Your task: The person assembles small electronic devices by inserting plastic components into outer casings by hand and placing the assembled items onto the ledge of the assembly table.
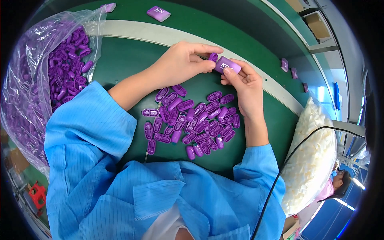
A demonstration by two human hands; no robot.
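Note:
Both hands meet above the far side of the green work table (pixel 120 52). My left hand (pixel 186 60) pinches a small purple oval cap (pixel 213 57) between thumb and fingers. My right hand (pixel 247 82) grips a flat purple plastic case (pixel 227 65) with white print, thumb on its front. The cap is at the case's left end; whether it is seated in it, I cannot tell. Below the hands lies a loose pile of purple oval caps (pixel 185 105), some hollow side up, others on their smooth backs.
A clear plastic bag (pixel 24 80) of purple caps bulges at the left. On the right stands a bag of whitish pieces (pixel 312 156), with a black cable (pixel 280 170) before it. Beyond a pale rail (pixel 136 31), purple cases (pixel 159 13) lie on a green strip. A person (pixel 340 182) appears at far right.

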